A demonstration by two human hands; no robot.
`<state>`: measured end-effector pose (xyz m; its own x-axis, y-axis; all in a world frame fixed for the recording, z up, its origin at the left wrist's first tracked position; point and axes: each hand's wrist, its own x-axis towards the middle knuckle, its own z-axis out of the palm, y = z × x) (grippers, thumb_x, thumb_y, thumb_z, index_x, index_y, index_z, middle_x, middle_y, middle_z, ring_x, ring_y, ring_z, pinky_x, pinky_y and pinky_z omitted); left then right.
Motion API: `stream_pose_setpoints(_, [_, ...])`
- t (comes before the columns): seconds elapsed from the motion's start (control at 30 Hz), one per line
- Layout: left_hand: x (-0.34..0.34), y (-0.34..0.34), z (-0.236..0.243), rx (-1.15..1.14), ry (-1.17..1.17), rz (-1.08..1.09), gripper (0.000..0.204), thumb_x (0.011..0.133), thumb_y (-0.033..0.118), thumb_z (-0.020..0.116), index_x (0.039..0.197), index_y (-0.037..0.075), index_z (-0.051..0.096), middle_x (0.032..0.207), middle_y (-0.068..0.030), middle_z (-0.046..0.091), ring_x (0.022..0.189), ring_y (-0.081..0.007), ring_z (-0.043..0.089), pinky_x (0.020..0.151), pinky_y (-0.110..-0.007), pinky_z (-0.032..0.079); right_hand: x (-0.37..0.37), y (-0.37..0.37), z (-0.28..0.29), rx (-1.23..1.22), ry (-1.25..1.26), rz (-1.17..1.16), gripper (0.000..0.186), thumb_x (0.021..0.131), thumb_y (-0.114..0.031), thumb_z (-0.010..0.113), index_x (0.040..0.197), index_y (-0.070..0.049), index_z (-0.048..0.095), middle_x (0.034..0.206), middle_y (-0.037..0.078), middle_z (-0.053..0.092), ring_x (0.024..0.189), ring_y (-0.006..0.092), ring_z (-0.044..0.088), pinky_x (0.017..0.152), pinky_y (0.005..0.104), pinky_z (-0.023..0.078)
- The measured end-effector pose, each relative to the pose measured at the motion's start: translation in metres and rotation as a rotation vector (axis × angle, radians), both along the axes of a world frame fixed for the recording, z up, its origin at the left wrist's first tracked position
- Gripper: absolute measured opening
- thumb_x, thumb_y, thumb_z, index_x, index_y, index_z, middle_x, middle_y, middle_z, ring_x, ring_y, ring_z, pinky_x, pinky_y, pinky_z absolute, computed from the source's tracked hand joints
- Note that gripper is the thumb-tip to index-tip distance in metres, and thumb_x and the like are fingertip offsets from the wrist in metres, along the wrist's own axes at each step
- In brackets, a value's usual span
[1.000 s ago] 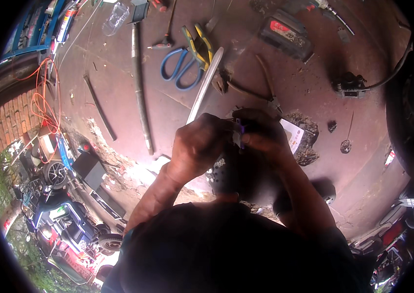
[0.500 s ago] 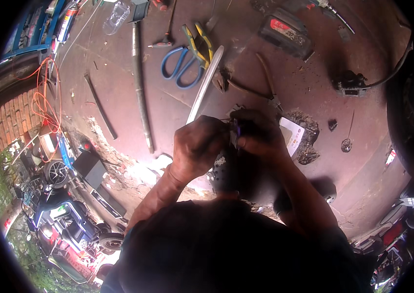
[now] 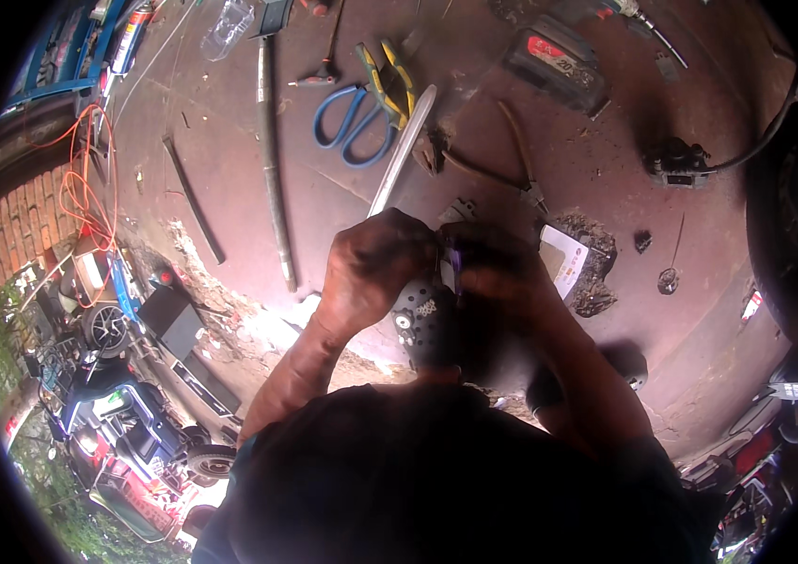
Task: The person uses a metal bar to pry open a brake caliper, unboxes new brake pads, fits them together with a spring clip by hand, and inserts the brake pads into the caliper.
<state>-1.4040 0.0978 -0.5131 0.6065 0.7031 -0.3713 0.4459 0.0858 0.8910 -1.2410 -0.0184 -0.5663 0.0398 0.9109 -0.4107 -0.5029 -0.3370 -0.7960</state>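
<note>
My left hand [image 3: 371, 273] is closed, fingertips together at something I cannot make out beside my right hand [image 3: 493, 268]. My right hand pinches a small purple object [image 3: 453, 263]; its fingers are in shadow. Just beyond my left hand, a long silver bar [image 3: 403, 146] lies on the ground, near blue-handled scissors [image 3: 361, 155], yellow-grey pliers [image 3: 385, 80] and worn pliers [image 3: 521, 169]. A white card [image 3: 559, 263] lies on a dark lump right of my right hand. Below my hands is my perforated black shoe [image 3: 422, 334].
A long pipe [image 3: 272, 188], black battery pack [image 3: 559, 75], power tool [image 3: 629, 14] and caliper-like part with hose [image 3: 676, 160] lie on the floor [image 3: 201, 122]. An orange cord [image 3: 79, 188] and scooter [image 3: 126, 432] are at left; a dark tyre [image 3: 794, 197] is at right.
Both hands have shifted slightly left, the left one more, uncovering more of the shoe below. The silver bar appears slightly higher. Both hands remain closed at the small item.
</note>
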Motion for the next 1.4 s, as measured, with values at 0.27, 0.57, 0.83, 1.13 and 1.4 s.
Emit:
stream_pose_setpoints(0.27, [0.0,0.001,-0.001,0.15,-0.05,-0.083,0.01,0.081,-0.004,0.066,0.09,-0.002,0.066,0.085,-0.0096,0.065,0.073,-0.0175,0.066,0.062,-0.029,0.053,0.004,0.001,0.002,-0.077,0.141,0.047,0.051,0.083,-0.016,0.071,0.129,-0.002,0.057,0.106,0.008,0.066,0.097,0.0146,0.061,0.089,0.0282,0.047])
stream_pose_setpoints(0.57, [-0.001,-0.003,-0.004,0.137,0.013,-0.051,0.011,0.083,0.0,0.065,0.094,-0.003,0.066,0.087,-0.0104,0.066,0.075,-0.0186,0.066,0.066,-0.029,0.053,0.006,0.001,0.0,-0.03,-0.084,0.099,0.051,0.083,-0.017,0.073,0.13,-0.001,0.057,0.107,0.008,0.067,0.098,0.0127,0.061,0.087,0.0266,0.048])
stream_pose_setpoints(0.83, [-0.003,-0.006,-0.012,0.132,-0.041,-0.066,0.012,0.081,-0.001,0.066,0.093,-0.003,0.065,0.084,-0.0107,0.066,0.072,-0.019,0.066,0.064,-0.03,0.053,-0.002,-0.006,-0.011,0.002,-0.074,0.033,0.053,0.081,-0.015,0.074,0.129,-0.003,0.058,0.109,0.009,0.067,0.1,0.0147,0.062,0.09,0.0289,0.048])
stream_pose_setpoints(1.13, [0.005,-0.007,-0.009,0.09,-0.008,-0.039,0.011,0.085,0.002,0.062,0.095,-0.002,0.065,0.08,-0.0058,0.066,0.069,-0.0108,0.061,0.061,-0.024,0.048,-0.004,0.002,-0.001,0.083,-0.31,-0.064,0.048,0.079,-0.009,0.072,0.125,-0.002,0.059,0.111,0.01,0.065,0.1,0.0167,0.063,0.09,0.0304,0.048])
stream_pose_setpoints(1.4, [0.003,0.006,-0.008,0.049,0.033,-0.084,0.012,0.086,0.006,0.057,0.091,-0.002,0.064,0.077,-0.0082,0.063,0.063,-0.015,0.06,0.057,-0.026,0.046,-0.016,0.004,-0.001,0.132,-0.382,-0.216,0.055,0.075,0.0,0.072,0.127,-0.004,0.054,0.116,0.01,0.059,0.101,0.0173,0.062,0.084,0.0293,0.053])
